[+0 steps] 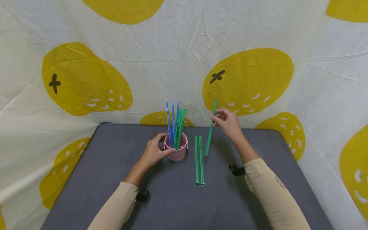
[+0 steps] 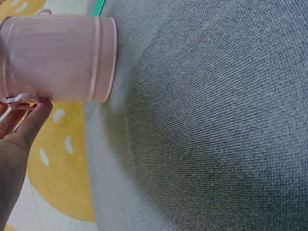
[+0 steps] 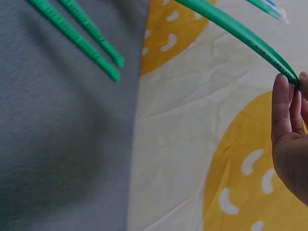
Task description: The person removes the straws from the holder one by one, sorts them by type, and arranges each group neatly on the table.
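The left hand [image 1: 153, 152] grips the pink bucket [image 1: 178, 156], likely to steady it; the right hand [image 1: 227, 123] pinches a wrapped green straw [image 1: 209, 139] above its middle, seemingly for control.

white cloth backdrop [image 1: 166, 70], creased, printed with large yellow fruit shapes [image 1: 247, 83] bearing dark cross marks and white dashes; dark grey table [image 1: 103, 159], woven-looking surface, rounded far corners, softly shadowed, standing against cloth.
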Demonstrator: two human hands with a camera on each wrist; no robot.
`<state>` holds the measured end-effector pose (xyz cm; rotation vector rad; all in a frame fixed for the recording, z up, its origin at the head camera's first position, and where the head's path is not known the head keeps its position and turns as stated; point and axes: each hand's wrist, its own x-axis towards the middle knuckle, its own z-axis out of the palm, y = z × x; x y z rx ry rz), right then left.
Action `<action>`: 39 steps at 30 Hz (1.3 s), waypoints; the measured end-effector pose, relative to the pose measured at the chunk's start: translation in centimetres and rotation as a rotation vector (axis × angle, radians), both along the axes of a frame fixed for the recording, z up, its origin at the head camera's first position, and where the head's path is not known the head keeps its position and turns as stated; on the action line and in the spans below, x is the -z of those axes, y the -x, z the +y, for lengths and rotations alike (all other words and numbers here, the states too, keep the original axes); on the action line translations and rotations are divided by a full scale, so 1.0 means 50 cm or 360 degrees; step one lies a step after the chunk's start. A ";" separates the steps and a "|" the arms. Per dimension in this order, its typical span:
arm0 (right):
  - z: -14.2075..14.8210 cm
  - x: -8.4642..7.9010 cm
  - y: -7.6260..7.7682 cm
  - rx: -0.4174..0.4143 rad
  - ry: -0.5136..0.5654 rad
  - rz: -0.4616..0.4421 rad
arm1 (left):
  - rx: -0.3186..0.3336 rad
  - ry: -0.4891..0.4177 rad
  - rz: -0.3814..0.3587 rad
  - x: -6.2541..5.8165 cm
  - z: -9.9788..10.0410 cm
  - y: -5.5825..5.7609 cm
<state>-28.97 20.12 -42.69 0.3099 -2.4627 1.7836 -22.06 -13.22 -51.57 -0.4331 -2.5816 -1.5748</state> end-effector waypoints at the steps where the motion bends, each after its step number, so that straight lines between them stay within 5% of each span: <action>1: 0.003 0.007 0.000 0.0000 -0.0012 -0.0005 | 0.0001 -0.0002 -0.0001 0.000 0.000 0.000; 14: 0.029 0.072 -0.008 0.0029 -0.0020 -0.0182 | -0.0001 -0.0010 0.0023 0.001 -0.002 0.002; 39: 0.022 0.194 -0.025 0.0062 -0.0442 -0.0409 | -0.0005 -0.0047 -0.0017 0.004 0.001 -0.001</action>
